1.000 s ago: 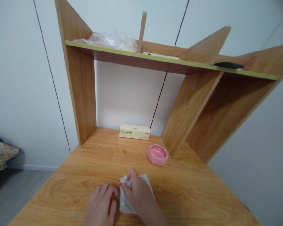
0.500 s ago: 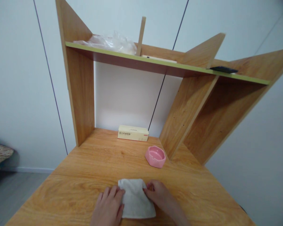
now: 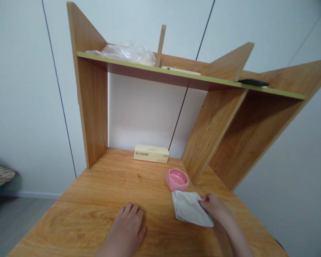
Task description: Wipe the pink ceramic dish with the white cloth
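A folded white cloth [image 3: 189, 211] lies on the wooden desk [image 3: 96, 200], just in front of a pink dish [image 3: 177, 179]. My right hand [image 3: 216, 208] pinches the cloth's right edge with closed fingers. My left hand [image 3: 130, 228] rests flat on the desk to the left, fingers stretched out, holding nothing and apart from the cloth.
A cream box [image 3: 151, 153] sits at the back of the desk against the wall. Above it runs a shelf [image 3: 182, 75] carrying a clear plastic bag [image 3: 128, 53] and a dark flat object [image 3: 253, 82]. Slanted wooden panels [image 3: 216, 125] close off the right.
The cloth was folded flat under both hands, then my right hand slid it to the right, next to the pink dish. My left hand let go and stayed on the desk.
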Available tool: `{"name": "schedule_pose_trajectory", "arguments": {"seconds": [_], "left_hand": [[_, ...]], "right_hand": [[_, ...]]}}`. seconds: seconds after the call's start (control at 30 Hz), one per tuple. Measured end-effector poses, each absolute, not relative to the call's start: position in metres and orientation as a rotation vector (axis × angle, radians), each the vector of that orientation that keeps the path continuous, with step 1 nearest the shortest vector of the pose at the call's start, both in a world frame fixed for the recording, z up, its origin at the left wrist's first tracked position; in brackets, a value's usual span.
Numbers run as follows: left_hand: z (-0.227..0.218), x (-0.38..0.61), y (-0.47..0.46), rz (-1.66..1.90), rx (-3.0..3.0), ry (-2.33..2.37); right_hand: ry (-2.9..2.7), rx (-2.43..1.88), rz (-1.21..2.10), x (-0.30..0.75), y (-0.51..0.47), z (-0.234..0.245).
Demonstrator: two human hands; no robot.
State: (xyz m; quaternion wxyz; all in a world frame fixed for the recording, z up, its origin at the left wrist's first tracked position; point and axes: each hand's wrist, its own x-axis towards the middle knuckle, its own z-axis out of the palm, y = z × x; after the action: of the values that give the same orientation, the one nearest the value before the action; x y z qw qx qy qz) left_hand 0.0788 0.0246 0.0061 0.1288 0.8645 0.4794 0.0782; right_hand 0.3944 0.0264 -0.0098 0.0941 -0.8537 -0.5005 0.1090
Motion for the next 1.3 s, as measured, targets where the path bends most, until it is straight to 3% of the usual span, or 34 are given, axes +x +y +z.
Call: {"name": "schedule_pose_trajectory", "arguments": {"seconds": [0.13,0.23,0.47,0.83,1.3], "left_hand": [[0.014,0.085,0.038,0.225,2.563,1.359],[0.015,0.093,0.057,0.294,2.62,1.347],[-0.025,0.099,0.115,0.497,2.721,1.236],[-0.079,0.098,0.13,0.663,2.651,1.045],[-0.076,0.095,0.131,0.662,2.59,1.022]], "right_hand": [[-1.503,-2.512,0.044,0.379,0.033,-0.005],[-1.662,-2.231,-0.104,0.341,0.047,-0.008],[-2.201,-1.717,0.243,0.251,0.078,-0.052],[-2.331,-1.748,0.384,0.246,0.085,-0.063],[-2.29,-1.779,0.409,0.243,0.084,-0.056]]}}
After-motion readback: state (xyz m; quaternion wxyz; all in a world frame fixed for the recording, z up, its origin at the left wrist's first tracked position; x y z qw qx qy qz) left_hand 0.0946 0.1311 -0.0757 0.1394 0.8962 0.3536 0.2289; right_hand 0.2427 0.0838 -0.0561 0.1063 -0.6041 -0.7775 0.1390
